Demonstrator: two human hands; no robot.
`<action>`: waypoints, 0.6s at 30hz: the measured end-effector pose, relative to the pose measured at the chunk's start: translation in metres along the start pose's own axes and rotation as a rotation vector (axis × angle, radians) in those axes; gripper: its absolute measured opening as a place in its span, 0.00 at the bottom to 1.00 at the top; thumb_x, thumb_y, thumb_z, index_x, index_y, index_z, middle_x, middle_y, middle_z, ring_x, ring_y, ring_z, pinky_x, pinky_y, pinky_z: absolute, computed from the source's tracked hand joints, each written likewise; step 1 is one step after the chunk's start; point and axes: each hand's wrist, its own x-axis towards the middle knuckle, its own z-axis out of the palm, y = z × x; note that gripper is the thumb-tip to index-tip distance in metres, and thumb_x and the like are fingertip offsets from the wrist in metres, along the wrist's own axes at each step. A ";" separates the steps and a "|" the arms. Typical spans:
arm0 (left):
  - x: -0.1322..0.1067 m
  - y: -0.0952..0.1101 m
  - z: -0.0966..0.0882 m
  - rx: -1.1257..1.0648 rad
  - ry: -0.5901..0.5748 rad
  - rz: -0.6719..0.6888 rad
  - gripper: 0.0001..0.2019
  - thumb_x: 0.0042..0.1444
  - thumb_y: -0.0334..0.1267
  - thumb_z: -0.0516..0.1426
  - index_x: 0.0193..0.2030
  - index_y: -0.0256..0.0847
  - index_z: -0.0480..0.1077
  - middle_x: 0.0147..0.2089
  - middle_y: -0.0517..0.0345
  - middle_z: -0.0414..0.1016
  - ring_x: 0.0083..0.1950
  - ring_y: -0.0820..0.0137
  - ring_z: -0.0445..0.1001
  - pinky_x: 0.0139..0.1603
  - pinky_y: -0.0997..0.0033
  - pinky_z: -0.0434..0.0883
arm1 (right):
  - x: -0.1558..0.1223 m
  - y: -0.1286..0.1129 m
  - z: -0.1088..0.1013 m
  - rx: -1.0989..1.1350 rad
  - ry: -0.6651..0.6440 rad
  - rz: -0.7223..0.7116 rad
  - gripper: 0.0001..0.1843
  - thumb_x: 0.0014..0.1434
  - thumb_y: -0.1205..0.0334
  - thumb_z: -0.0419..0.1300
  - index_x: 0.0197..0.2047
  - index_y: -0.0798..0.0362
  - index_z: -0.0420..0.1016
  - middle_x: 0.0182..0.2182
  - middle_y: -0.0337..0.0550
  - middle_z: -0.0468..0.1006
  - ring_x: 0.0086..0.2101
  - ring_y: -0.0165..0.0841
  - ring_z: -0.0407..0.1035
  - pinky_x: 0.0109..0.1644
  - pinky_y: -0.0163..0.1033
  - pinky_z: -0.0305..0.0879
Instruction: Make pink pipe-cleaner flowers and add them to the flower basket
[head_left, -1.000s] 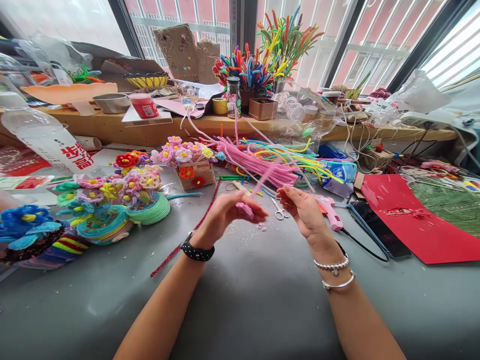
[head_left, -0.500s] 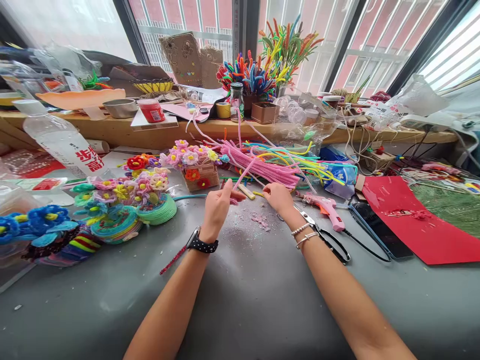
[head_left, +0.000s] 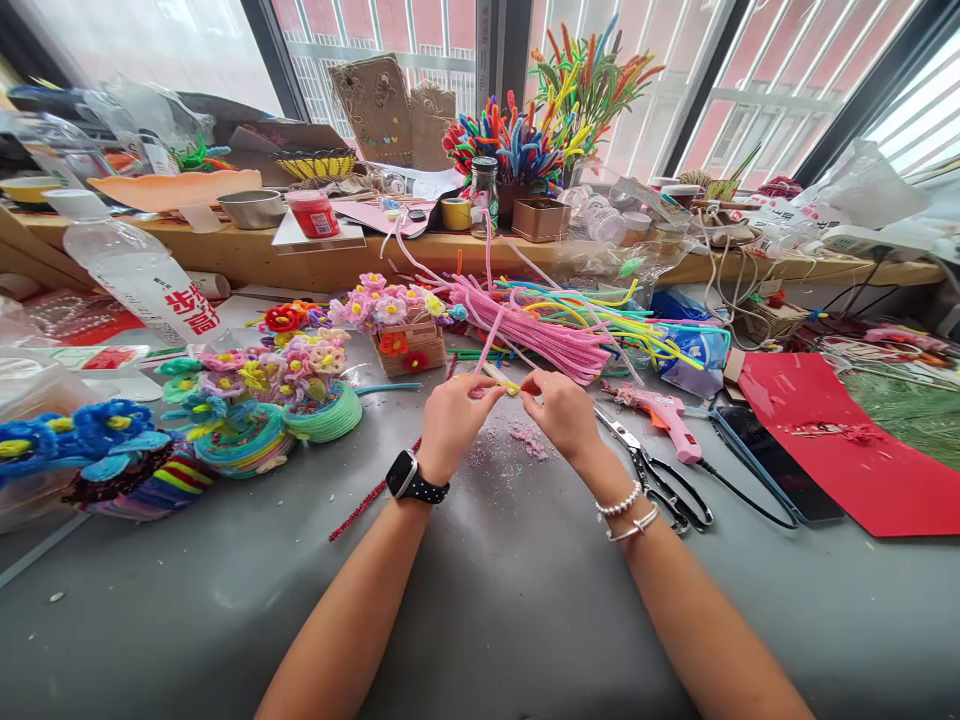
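Observation:
My left hand (head_left: 456, 415), with a black watch on its wrist, is closed in a pinch around a fuzzy pink pipe cleaner (head_left: 478, 393), of which a short bit shows at the fingers. Close by on the right, my right hand (head_left: 562, 415) has thumb and forefinger pressed together; whatever they hold is too small to make out. Just beyond both hands lies a bundle of pink pipe cleaners (head_left: 536, 335). Pink fluff and glitter (head_left: 529, 440) are scattered on the grey table (head_left: 517, 600) below. A dark red pipe cleaner (head_left: 360, 510) lies beside my left wrist.
Scissors (head_left: 660, 485), a pink glue gun (head_left: 671, 420), a phone (head_left: 772, 465) and red card (head_left: 847, 440) lie to the right. Leftward stand a flower basket (head_left: 409, 350), a green coiled pot (head_left: 326, 415) with fuzzy flowers and a plastic bottle (head_left: 131, 265). A cluttered wooden ledge (head_left: 420, 262) runs behind.
My hands have come closer together, the right one moving left toward the left fingertips. My left hand has turned, its thumb now lowered against the forefinger. The view has shifted slightly.

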 end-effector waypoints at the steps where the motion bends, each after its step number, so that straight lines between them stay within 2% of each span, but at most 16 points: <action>1: 0.000 0.000 0.000 -0.012 -0.005 0.019 0.10 0.47 0.43 0.56 0.33 0.41 0.74 0.35 0.57 0.76 0.35 0.70 0.72 0.36 0.72 0.66 | -0.004 -0.003 -0.001 0.032 0.015 -0.035 0.04 0.53 0.68 0.53 0.30 0.54 0.68 0.28 0.42 0.75 0.31 0.33 0.67 0.35 0.35 0.58; 6: -0.001 -0.001 0.001 -0.050 -0.052 0.107 0.06 0.48 0.39 0.56 0.30 0.41 0.73 0.32 0.60 0.76 0.32 0.72 0.72 0.35 0.74 0.66 | -0.014 -0.001 -0.002 0.139 0.018 -0.157 0.03 0.52 0.69 0.54 0.30 0.54 0.68 0.27 0.42 0.75 0.31 0.32 0.67 0.35 0.35 0.59; 11: -0.001 0.002 0.000 -0.047 -0.062 0.199 0.06 0.48 0.37 0.56 0.32 0.41 0.73 0.32 0.59 0.75 0.32 0.73 0.70 0.36 0.74 0.66 | -0.013 0.011 -0.008 0.195 0.036 -0.137 0.03 0.51 0.69 0.54 0.30 0.54 0.68 0.26 0.41 0.74 0.29 0.31 0.66 0.34 0.35 0.61; 14: -0.001 0.004 0.000 -0.044 -0.079 0.280 0.06 0.49 0.37 0.56 0.33 0.40 0.72 0.31 0.59 0.74 0.32 0.74 0.70 0.36 0.74 0.65 | -0.013 0.012 -0.013 0.244 0.004 -0.160 0.03 0.52 0.69 0.54 0.31 0.54 0.68 0.27 0.41 0.74 0.30 0.31 0.66 0.33 0.34 0.61; 18: -0.001 0.003 0.002 0.052 -0.061 0.381 0.05 0.49 0.37 0.56 0.29 0.41 0.72 0.29 0.60 0.74 0.31 0.73 0.69 0.36 0.72 0.64 | -0.013 0.014 -0.017 0.259 -0.072 -0.159 0.04 0.52 0.68 0.55 0.32 0.55 0.69 0.28 0.41 0.74 0.30 0.30 0.66 0.33 0.34 0.62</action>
